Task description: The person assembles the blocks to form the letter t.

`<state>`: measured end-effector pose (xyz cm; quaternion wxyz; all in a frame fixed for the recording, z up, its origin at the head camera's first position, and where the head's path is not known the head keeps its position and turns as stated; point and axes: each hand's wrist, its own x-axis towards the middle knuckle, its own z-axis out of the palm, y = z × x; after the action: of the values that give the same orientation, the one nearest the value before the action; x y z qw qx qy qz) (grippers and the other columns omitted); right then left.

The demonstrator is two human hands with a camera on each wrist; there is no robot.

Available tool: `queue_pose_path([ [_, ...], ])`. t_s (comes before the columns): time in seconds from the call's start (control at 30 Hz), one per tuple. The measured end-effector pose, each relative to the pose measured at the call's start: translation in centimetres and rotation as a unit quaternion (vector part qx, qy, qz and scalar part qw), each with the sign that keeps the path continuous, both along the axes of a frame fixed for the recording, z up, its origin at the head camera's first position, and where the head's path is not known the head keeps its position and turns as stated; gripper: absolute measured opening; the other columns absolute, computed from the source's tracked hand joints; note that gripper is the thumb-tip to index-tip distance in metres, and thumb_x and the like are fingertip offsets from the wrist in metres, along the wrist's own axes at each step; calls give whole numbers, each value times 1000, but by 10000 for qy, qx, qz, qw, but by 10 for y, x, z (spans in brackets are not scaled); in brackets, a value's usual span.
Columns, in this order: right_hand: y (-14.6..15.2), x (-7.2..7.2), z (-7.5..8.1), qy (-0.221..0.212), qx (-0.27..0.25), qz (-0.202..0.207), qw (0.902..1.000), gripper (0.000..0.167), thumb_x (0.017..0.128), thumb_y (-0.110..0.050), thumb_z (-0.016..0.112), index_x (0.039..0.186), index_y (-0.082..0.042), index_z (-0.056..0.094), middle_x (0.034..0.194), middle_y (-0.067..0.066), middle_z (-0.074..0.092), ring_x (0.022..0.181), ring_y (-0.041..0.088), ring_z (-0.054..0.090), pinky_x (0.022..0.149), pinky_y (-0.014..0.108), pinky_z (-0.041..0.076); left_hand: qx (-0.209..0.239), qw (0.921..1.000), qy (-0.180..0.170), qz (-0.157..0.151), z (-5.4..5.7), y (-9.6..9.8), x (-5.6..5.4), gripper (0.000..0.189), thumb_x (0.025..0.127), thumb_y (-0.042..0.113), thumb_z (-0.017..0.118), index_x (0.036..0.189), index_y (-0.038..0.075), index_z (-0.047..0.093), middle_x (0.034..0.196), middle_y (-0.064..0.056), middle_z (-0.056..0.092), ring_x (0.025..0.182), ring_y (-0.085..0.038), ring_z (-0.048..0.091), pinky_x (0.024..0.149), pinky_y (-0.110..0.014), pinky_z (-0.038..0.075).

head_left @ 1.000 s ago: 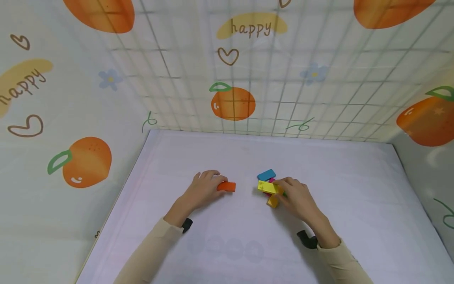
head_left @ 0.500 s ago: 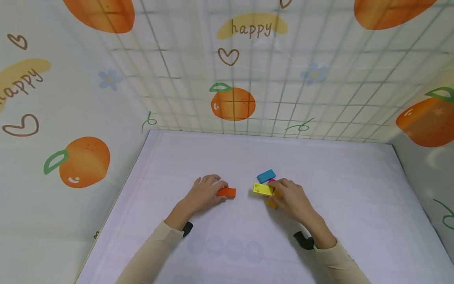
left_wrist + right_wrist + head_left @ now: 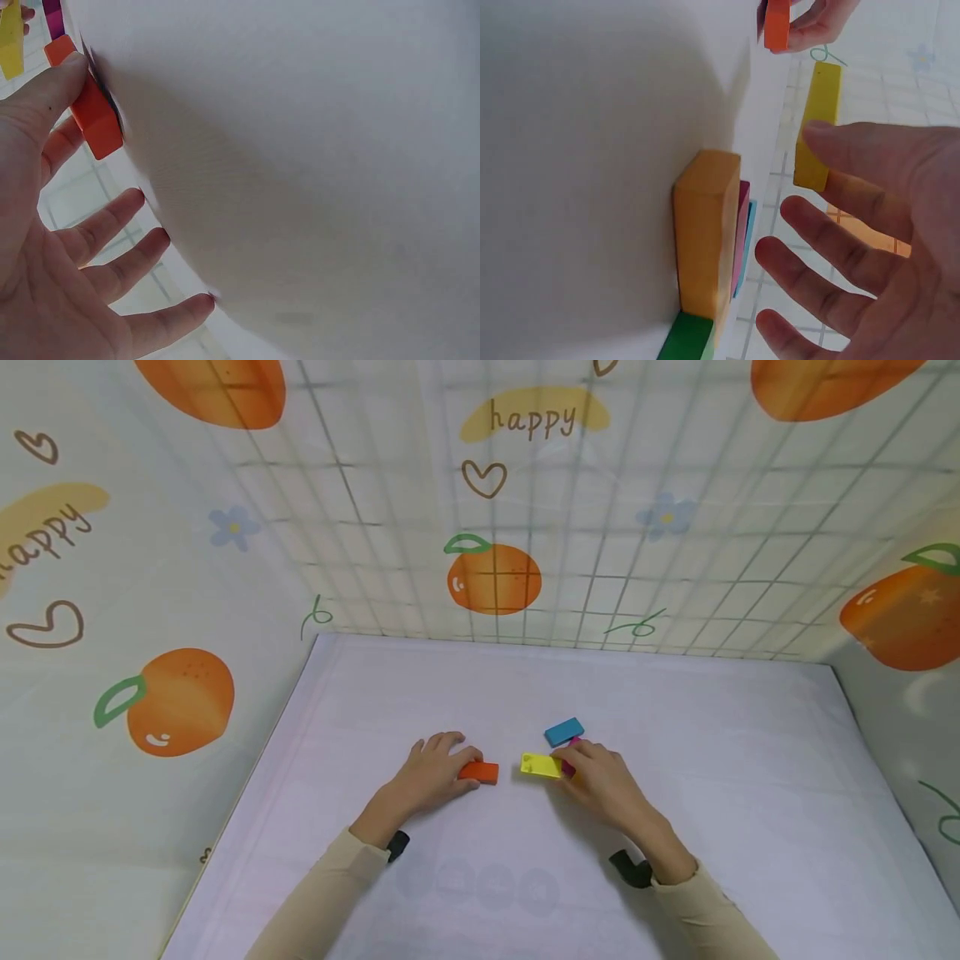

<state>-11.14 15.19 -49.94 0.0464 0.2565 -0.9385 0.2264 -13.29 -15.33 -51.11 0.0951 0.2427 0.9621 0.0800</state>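
Observation:
Pinched between the thumb and index finger of my left hand (image 3: 429, 772) is an orange block (image 3: 482, 773), lying at the white tabletop, with the other fingertips touching the surface in the left wrist view. My right hand (image 3: 609, 787) pinches a yellow block (image 3: 538, 766) by its right end. In the right wrist view this yellow block (image 3: 817, 124) is held off the table, the other fingers spread loosely. A gap separates the yellow block from the orange one. Under and beside my right hand lie an amber block (image 3: 703, 232), a magenta block (image 3: 740, 236) and a green block (image 3: 688, 337).
A blue block (image 3: 564, 732) rests on the white table (image 3: 450, 685) behind my right hand. A printed cloth (image 3: 390, 552) with oranges and a grid rises behind the table's back edge and along both sides.
My right hand has moved left with the yellow block, bringing it closer to the orange block. My left hand has slid the orange block slightly toward me.

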Motion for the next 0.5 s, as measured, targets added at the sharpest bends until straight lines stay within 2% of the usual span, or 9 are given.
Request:
queue_pose_path([
  [0.13, -6, -2, -3, 11, -111, 117, 9999, 32, 82, -10, 82, 112, -9, 72, 98, 4, 63, 85, 21, 55, 75, 42, 49, -36, 10000, 23, 21, 0, 1, 1, 40, 93, 50, 67, 128, 33, 60, 148, -9, 44, 136, -33, 38, 107, -61, 32],
  [0.27, -12, -3, -4, -94, -139, 248, 9996, 32, 82, -9, 81, 112, -9, 72, 104, 5, 65, 95, 21, 59, 81, 41, 52, -41, 10000, 41, 38, -1, 2, 1, 39, 93, 50, 68, 127, 33, 61, 148, -9, 44, 136, -33, 37, 107, -63, 31],
  [0.5, -20, -3, -7, -290, 54, 256, 9992, 36, 83, -16, 82, 117, -11, 71, 113, 6, 65, 106, 27, 58, 88, 51, 49, -17, 9999, 99, 28, -1, 3, 1, 37, 92, 49, 70, 124, 33, 61, 147, -10, 45, 136, -34, 38, 106, -65, 31],
])
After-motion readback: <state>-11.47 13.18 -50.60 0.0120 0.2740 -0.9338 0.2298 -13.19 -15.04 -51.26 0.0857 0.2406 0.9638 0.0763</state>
